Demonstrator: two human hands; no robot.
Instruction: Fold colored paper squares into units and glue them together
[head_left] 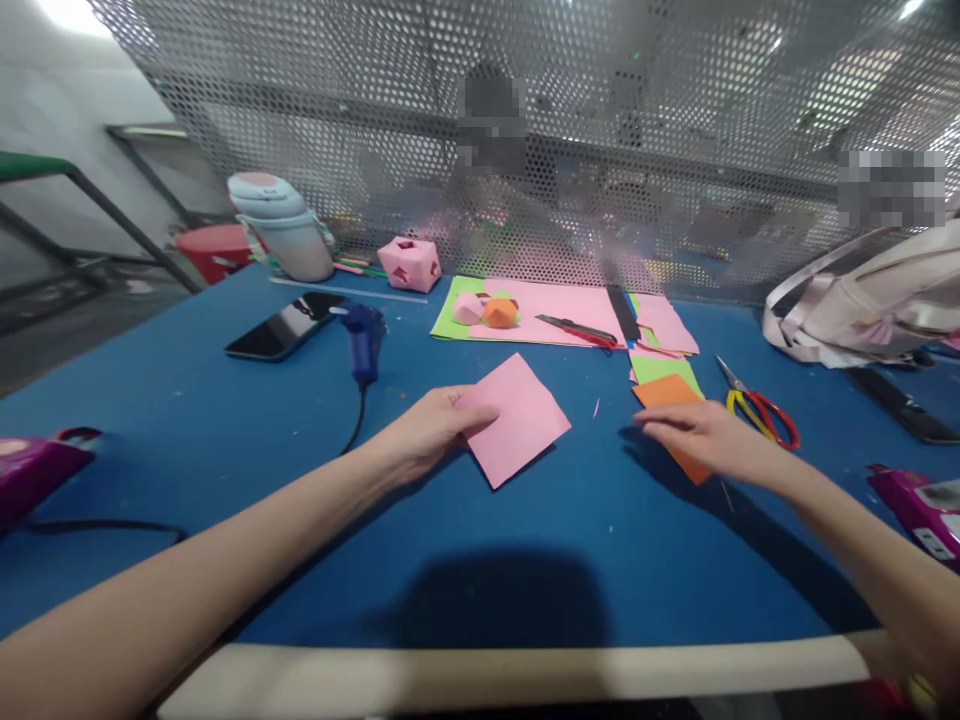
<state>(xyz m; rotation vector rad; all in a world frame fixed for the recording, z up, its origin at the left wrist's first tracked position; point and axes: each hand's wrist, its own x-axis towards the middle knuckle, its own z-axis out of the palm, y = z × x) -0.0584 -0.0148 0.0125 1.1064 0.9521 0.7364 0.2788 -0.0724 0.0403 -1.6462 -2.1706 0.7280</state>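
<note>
A pink square of paper [514, 420] is pinched by its left corner in my left hand [442, 420], the thumb on top. It is turned diamond-wise, close above the blue tabletop. My right hand [690, 430] reaches over an orange sheet of paper [673, 392], fingers stretched forward and nothing seen in them. Whether the fingertips touch the orange sheet, I cannot tell. Behind it lies a green piece of paper [664, 366]. Scissors with yellow and red handles [759, 405] lie just right of this hand.
Beyond the hands are a utility knife [581, 331], pink sheets [540, 300], small folded paper shapes [500, 312] and a pink paper box [409, 264]. At left stand a blue glue gun [364, 345], a phone [285, 326] and a bottle [283, 228]. A perforated metal screen [390, 130] closes the back.
</note>
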